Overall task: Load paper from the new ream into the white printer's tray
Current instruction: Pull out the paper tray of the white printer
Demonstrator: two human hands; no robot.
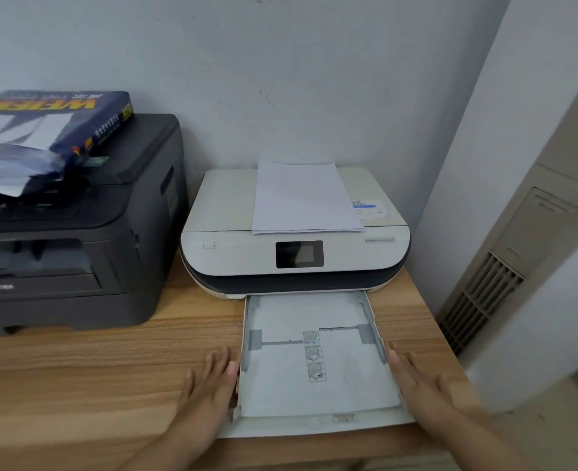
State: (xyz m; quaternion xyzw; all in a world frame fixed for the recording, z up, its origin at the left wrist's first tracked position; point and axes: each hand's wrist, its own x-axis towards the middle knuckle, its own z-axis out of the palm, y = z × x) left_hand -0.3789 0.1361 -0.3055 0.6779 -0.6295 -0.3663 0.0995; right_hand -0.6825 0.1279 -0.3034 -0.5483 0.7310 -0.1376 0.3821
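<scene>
Ream (53, 124) in a dark blue wrapper lies on top of the black printer (94, 266) at far left. Its near end is torn open and hangs over the printer's front. The yellow lettering on it is upside down and too blurred to read surely, as is the badge low on the black printer's front.

Bare wooden worktop (77, 368) stretches in front of that machine. The left hand (209, 389) lies flat on it, fingers straight and its grip apart on nothing, just beside the left wall of the tray (281, 396).

The tray is pulled out of the white printer (233, 253) and holds no paper. Three small pictograms run down its floor, and its front lip reaches almost to the worktop's near edge. A few loose white sheets (304, 198) rest on the printer's lid above a dark screen (299, 254); beside them is a label (369, 207) with a blue bar, its writing too small to read.

The right hand (416, 379) mirrors the left — flat, fingers straight, grip apart — along the tray's right wall. Little worktop remains beyond it before a beige vented unit (484, 294).
</scene>
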